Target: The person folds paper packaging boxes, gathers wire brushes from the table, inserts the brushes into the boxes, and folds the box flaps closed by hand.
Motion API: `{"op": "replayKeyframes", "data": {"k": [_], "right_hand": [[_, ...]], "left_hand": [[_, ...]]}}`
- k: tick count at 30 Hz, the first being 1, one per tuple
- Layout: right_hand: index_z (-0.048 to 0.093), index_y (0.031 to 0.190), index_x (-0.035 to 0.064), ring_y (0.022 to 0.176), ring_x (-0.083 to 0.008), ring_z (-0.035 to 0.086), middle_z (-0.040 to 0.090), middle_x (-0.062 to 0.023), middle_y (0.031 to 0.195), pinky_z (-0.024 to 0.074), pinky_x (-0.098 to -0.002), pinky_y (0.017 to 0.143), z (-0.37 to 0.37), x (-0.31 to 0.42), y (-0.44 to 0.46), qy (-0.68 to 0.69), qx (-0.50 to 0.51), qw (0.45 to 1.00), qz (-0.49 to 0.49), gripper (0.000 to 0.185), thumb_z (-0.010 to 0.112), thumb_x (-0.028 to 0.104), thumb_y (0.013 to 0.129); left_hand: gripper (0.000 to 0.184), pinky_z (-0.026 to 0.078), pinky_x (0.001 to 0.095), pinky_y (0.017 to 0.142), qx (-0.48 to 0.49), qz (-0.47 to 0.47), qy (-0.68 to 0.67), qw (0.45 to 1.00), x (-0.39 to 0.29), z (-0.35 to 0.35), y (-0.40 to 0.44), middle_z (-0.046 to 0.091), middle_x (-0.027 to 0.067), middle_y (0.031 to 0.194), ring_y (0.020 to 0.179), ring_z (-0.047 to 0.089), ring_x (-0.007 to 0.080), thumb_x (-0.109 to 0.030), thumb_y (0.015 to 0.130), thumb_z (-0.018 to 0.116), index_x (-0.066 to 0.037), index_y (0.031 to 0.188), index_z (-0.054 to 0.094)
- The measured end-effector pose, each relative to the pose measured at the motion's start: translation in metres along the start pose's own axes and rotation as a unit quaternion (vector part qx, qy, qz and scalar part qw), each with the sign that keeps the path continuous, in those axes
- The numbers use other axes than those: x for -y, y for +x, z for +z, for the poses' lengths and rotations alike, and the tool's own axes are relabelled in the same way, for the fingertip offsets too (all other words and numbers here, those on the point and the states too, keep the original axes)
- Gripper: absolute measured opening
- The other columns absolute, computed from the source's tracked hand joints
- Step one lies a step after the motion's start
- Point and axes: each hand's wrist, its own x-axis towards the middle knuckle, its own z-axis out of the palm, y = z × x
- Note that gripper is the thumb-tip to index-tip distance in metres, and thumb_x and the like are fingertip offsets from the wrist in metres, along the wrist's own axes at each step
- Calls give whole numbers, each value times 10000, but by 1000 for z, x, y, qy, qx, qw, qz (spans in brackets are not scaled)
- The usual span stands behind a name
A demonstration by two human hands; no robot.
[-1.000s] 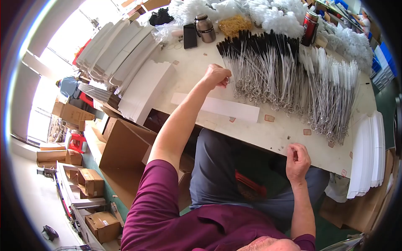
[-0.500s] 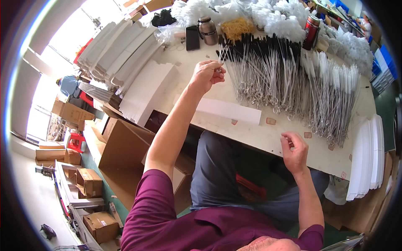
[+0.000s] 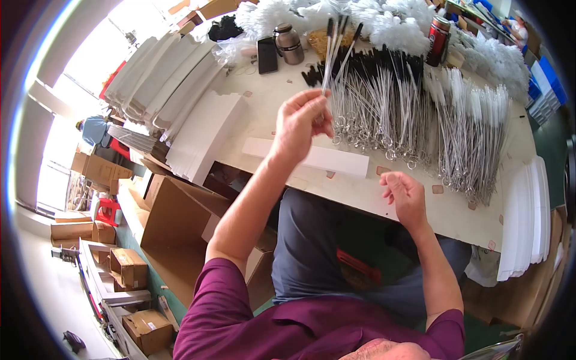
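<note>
My left hand (image 3: 302,126) is closed around the wire stems of several straw brushes (image 3: 327,66), lifted over the table. Their black bristle ends point up and away from me. Just beyond lies a pile of black-bristled straw brushes (image 3: 378,99), looped wire ends towards me. Right of it is a pile with white bristles (image 3: 471,126). My right hand (image 3: 405,198) hovers by the front edge of the table, fingers loosely bent and nothing visible in them. Between my hands and the piles lies a long, narrow white box (image 3: 336,161), partly hidden behind my left forearm.
Stacks of white cardboard strips (image 3: 204,135) stand at the left, with more white strips (image 3: 525,219) at the right edge. A phone (image 3: 267,56), a metal flask (image 3: 289,44), a red can (image 3: 438,41) and bagged white bundles (image 3: 390,24) line the back. An open carton (image 3: 180,222) stands lower left.
My left hand has come nearer and turned, raising the brushes so that their black tips show clear above the pile. My right hand has shifted left and slightly up.
</note>
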Motion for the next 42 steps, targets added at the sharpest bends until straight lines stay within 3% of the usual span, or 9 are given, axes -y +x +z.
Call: {"op": "replayKeyframes", "data": {"k": [4,7,12,25,30,33,35,39,42], "right_hand": [[595,1334,-49,709,-96,605,714,-102,1042,488,-240,600,9,35,14,226,0,972,65,649,484,541,1089],[541,1384,-64,668,-64,554,711,-136,1080,436,-217,559,-1,44,25,276,7,959,66,699,436,564,1096],[662,1248,31,533,-35,465,657,-23,767,319,-215,445,-14,33,16,330,-41,940,73,353,555,332,1098],[628,1186,13,475,-117,479,502,1,657,394,-290,399,-77,14,-19,362,-238,901,-2,375,518,364,1111],[617,1205,43,487,-50,347,376,60,642,278,-235,403,-123,11,-35,296,-292,909,35,408,496,421,1112],[606,1184,49,478,-53,353,402,55,639,269,-236,405,-134,4,-44,308,-296,902,58,449,485,474,1104],[605,1160,54,471,-57,358,425,49,640,264,-240,406,-134,-4,-50,322,-294,898,65,464,484,498,1099],[606,1128,74,478,-58,361,432,48,641,266,-245,420,-134,-12,-54,303,-300,902,76,402,492,458,1102],[623,1091,81,486,-58,368,436,48,648,268,-244,423,-137,-14,-56,280,-280,915,73,351,515,415,1099]], "left_hand": [[313,563,306,577,70,-72,-9,995,38,43,-55,661,96,795,623,661,188,-166,1048,597,40,1282,627],[322,574,298,597,158,-138,-32,977,70,62,-85,675,92,822,639,668,173,-178,1055,606,31,1300,622],[297,586,296,642,194,-217,-40,956,97,74,-114,687,88,867,695,680,157,-198,1052,638,38,1231,648],[352,519,243,586,281,-224,176,916,119,121,-134,704,48,782,638,643,86,-282,1074,626,44,1003,738],[249,535,320,590,272,-38,345,897,145,147,-90,709,102,750,619,665,144,-225,1006,685,19,1010,732],[214,559,413,631,214,116,411,879,158,168,-62,723,172,834,675,712,288,-196,961,695,6,1033,701],[199,564,482,670,218,237,515,794,172,181,-47,721,208,940,777,710,396,-175,934,687,-9,1043,673],[201,565,490,668,238,235,596,730,189,192,-31,692,170,885,776,705,381,-205,899,715,-34,989,661],[189,566,482,654,228,280,561,745,190,188,-30,662,146,824,739,694,369,-213,894,719,-48,914,631]]}}
